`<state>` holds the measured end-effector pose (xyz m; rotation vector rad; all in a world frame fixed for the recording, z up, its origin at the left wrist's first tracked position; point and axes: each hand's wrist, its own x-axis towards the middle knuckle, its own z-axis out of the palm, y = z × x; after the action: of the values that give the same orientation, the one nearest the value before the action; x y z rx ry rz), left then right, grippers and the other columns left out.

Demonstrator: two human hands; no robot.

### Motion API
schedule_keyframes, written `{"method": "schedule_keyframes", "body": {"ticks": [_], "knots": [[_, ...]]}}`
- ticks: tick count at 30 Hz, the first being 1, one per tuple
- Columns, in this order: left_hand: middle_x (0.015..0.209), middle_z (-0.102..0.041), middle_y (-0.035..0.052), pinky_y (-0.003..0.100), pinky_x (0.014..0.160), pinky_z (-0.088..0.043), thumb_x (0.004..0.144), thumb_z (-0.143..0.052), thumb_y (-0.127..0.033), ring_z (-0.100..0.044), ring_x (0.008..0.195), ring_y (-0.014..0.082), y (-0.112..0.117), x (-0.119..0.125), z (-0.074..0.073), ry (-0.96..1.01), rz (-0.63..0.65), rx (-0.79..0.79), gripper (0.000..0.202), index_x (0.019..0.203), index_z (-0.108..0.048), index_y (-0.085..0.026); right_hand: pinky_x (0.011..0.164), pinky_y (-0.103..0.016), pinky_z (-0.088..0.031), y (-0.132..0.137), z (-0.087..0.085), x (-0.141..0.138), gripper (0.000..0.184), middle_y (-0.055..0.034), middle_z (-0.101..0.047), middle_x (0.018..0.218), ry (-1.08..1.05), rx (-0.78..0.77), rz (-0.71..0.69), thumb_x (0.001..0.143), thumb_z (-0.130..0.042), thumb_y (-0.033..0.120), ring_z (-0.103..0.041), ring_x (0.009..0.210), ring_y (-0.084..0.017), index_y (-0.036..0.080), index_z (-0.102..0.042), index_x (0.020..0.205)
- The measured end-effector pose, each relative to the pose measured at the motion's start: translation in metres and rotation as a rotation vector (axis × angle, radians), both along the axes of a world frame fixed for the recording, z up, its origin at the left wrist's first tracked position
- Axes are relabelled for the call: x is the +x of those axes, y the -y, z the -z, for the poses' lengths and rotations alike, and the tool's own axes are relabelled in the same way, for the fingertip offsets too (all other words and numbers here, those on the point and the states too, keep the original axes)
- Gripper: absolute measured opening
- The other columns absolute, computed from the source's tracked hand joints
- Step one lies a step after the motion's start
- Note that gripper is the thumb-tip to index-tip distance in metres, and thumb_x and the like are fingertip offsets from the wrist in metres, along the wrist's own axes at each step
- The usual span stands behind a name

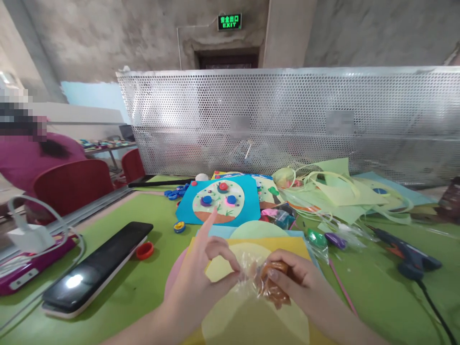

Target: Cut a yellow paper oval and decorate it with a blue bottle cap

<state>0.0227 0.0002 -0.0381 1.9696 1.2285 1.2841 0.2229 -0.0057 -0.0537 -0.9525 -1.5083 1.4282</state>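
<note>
Between my two hands is a clear plastic bag (247, 274) with brown modelling clay (276, 290) in it. My left hand (201, 268) pinches the bag's loose end between thumb and a finger, its index finger pointing up. My right hand (298, 282) grips the clay through the plastic, thumb on the near side. Both hands hover over a yellow sheet (312, 254) bearing a pale yellow circle (251, 321). Beyond them a blue card (249, 191) carries a white oval with clay, bottle caps and painted grass.
Left lie a smartphone (104, 263), a red ring (144, 250) and a purple power strip (32, 266). At right are a glue gun (406, 251), bagged green clay (316, 237) and paper strips (330, 187). A perforated metal panel (287, 124) stands behind; a person in pink (39, 153) sits left.
</note>
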Motion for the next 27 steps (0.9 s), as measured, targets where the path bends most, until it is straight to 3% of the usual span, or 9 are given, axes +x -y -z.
{"method": "schedule_keyframes", "body": {"ticks": [3,6,11,14,17,21,23,27], "knots": [[0.065,-0.069,-0.0073,0.044,0.091,-0.04,0.07,-0.067,-0.024,-0.062,0.093,0.0238,0.0,0.002,0.0,0.059,0.041,-0.156,0.088,0.14,-0.015,-0.032,0.047,-0.019,-0.036,0.002,0.003,0.0,0.039,0.0037,-0.051,0.059,-0.001,0.03,0.035,0.079,-0.063,0.056,-0.039,0.048,-0.008,0.017,-0.057,0.074],[0.074,-0.073,-0.0043,0.043,0.093,-0.042,0.073,-0.063,-0.029,-0.063,0.097,0.0223,0.003,0.006,0.0,0.12,0.121,-0.242,0.092,0.143,-0.004,-0.03,0.047,-0.018,-0.034,0.003,0.004,-0.001,0.036,0.0035,-0.053,0.058,-0.016,0.044,0.046,0.082,-0.062,0.051,-0.04,0.049,-0.007,0.017,-0.058,0.074],[0.099,-0.073,0.0013,0.03,0.074,-0.055,0.08,-0.058,-0.029,-0.058,0.112,0.0221,0.009,0.007,0.001,0.026,0.145,-0.203,0.081,0.143,-0.007,-0.035,0.05,-0.019,-0.037,0.004,0.0,-0.002,0.029,0.0042,-0.052,0.059,-0.039,0.048,0.085,0.079,-0.066,0.046,-0.044,0.051,-0.009,0.018,-0.058,0.074],[0.101,-0.073,0.0,0.035,0.078,-0.055,0.079,-0.061,-0.035,-0.044,0.126,0.0246,0.009,0.004,0.005,0.01,0.11,-0.153,0.084,0.143,-0.006,-0.036,0.053,-0.02,-0.04,0.003,0.0,-0.001,0.019,0.004,-0.054,0.062,0.027,0.04,0.125,0.076,-0.067,0.035,-0.048,0.056,-0.011,0.019,-0.057,0.072],[0.098,-0.074,-0.002,0.049,0.096,-0.043,0.079,-0.063,-0.035,-0.031,0.134,0.024,0.007,0.001,0.009,-0.021,0.102,-0.132,0.093,0.143,0.004,-0.035,0.055,-0.021,-0.042,0.001,-0.002,-0.001,0.015,0.0045,-0.055,0.061,0.068,0.015,0.109,0.069,-0.068,0.025,-0.051,0.058,-0.012,0.019,-0.055,0.066],[0.094,-0.075,-0.0029,0.06,0.107,-0.018,0.083,-0.057,-0.024,-0.03,0.134,0.0214,0.006,0.0,0.012,-0.068,0.229,-0.093,0.091,0.142,0.013,-0.035,0.061,-0.021,-0.044,0.002,-0.008,-0.002,0.012,0.0033,-0.061,0.062,0.076,0.043,0.086,0.066,-0.068,0.022,-0.056,0.062,-0.014,0.019,-0.058,0.061],[0.097,-0.074,-0.0008,0.06,0.108,-0.015,0.084,-0.056,-0.023,-0.032,0.134,0.0223,0.006,0.0,0.012,-0.074,0.255,-0.069,0.089,0.142,0.009,-0.034,0.062,-0.022,-0.044,0.003,-0.012,-0.003,0.011,0.0019,-0.063,0.064,0.108,0.094,0.086,0.071,-0.065,0.025,-0.056,0.063,-0.014,0.019,-0.062,0.063],[0.117,-0.065,0.007,0.056,0.107,-0.022,0.077,-0.067,-0.035,-0.037,0.13,0.0307,0.007,0.002,0.013,-0.134,0.127,0.03,0.084,0.143,-0.015,-0.036,0.06,-0.023,-0.043,0.006,-0.014,-0.004,0.016,0.0008,-0.061,0.062,0.183,0.155,0.091,0.077,-0.06,0.027,-0.054,0.061,-0.015,0.018,-0.066,0.065]]}}
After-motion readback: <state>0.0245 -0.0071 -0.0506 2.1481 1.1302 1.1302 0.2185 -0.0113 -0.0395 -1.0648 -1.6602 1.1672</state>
